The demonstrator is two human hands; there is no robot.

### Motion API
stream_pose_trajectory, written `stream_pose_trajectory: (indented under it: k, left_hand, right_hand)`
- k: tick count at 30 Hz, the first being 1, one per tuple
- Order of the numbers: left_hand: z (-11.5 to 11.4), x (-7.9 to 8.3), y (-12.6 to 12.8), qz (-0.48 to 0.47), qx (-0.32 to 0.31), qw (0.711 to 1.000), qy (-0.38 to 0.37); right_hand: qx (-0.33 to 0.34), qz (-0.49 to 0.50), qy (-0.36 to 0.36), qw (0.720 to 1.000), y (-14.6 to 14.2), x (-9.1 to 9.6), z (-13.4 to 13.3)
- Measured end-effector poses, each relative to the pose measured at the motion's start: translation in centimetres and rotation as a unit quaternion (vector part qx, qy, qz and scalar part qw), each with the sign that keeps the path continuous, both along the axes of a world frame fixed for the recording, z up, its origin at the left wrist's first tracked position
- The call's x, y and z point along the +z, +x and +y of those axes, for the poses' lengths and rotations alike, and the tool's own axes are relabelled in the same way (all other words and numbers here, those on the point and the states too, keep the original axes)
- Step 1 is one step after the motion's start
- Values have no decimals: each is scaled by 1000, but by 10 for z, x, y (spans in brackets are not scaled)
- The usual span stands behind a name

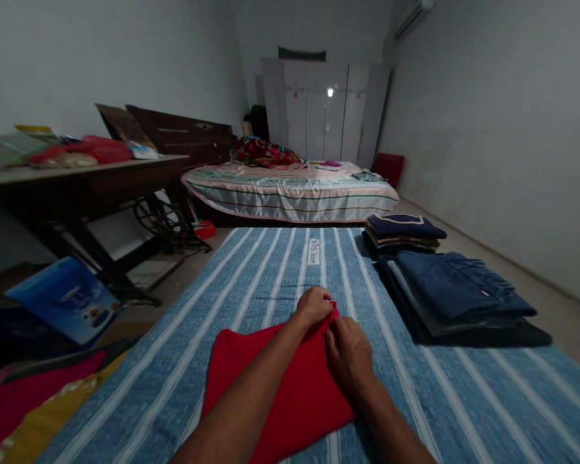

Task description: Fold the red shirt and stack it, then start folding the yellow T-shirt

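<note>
A red cloth point(251, 380) lies partly folded on the blue striped mattress point(280, 270) in front of me. My left hand point(313, 307) pinches the cloth's far corner with curled fingers. My right hand point(348, 353) sits just beside it, fingers closed on the same edge of the red cloth. Both forearms stretch over the cloth and hide its middle.
Folded dark blue clothes point(459, 293) and a smaller folded pile point(402, 232) lie on the mattress at right. A dark table point(77, 177) with clutter stands at left, a blue bag point(70, 296) below it. A second bed point(290, 187) and a white wardrobe point(323, 109) stand beyond.
</note>
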State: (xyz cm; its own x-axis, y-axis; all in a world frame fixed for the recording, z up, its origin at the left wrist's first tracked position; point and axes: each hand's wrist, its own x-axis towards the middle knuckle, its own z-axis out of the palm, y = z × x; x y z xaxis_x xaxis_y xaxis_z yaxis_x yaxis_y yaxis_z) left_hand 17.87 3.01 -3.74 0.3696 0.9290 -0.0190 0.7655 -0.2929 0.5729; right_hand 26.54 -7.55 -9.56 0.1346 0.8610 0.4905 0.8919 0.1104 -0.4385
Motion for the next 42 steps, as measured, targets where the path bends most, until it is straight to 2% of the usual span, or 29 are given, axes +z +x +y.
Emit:
stream_pose_trajectory:
  k: [4,6,10,15,20,25,35,42]
  left_hand:
    - [0,-7,-1,-37,-10,999,-13]
    - [0,-12,-3,-97,-7,995,-31]
    - [-2,-22,-9,-259,0,960,-110]
    - [-4,-27,-15,-341,-4,929,-144]
    - [-6,-28,-16,-369,-11,918,-144]
    - [-8,-25,-16,-376,2,917,-130]
    - [-9,-22,-16,-379,-6,919,-113]
    - [-9,-23,-15,-357,16,931,-80]
  right_hand:
    - [-1,23,8,1000,0,0,1]
    - [2,36,7,999,1,0,1]
    - [6,84,-10,996,2,3,1]
    - [-1,186,-45,982,9,9,5]
    - [-1,238,-67,969,17,13,23]
    - [30,308,-57,949,17,13,38]
    - [62,358,-34,931,17,7,40]
    - [64,351,-14,934,15,5,39]
